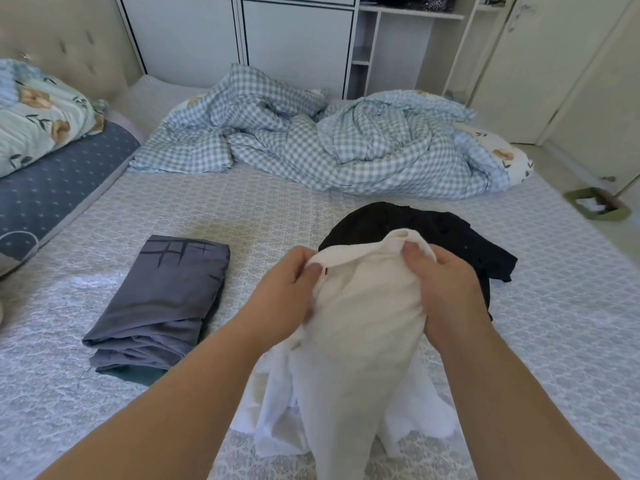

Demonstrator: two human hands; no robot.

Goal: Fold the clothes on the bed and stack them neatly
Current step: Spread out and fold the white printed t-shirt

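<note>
A white garment point(360, 327) hangs bunched in front of me, lifted off the bed point(259, 209). My left hand point(287, 292) grips its top edge on the left, and my right hand point(446, 292) grips the top edge on the right, thumb over the cloth. Its lower part trails onto the sheet near me. Behind it lies a crumpled black garment point(446, 233), partly hidden by the white one. To the left, a folded grey garment point(162, 303) sits on top of a folded teal piece point(135, 374).
A rumpled blue checked duvet point(311, 147) covers the far part of the bed. A floral pillow point(38, 116) and a navy dotted pillow point(52, 188) lie at the left. White cupboards point(294, 36) stand behind. A green dustpan point(595, 204) sits on the floor at the right.
</note>
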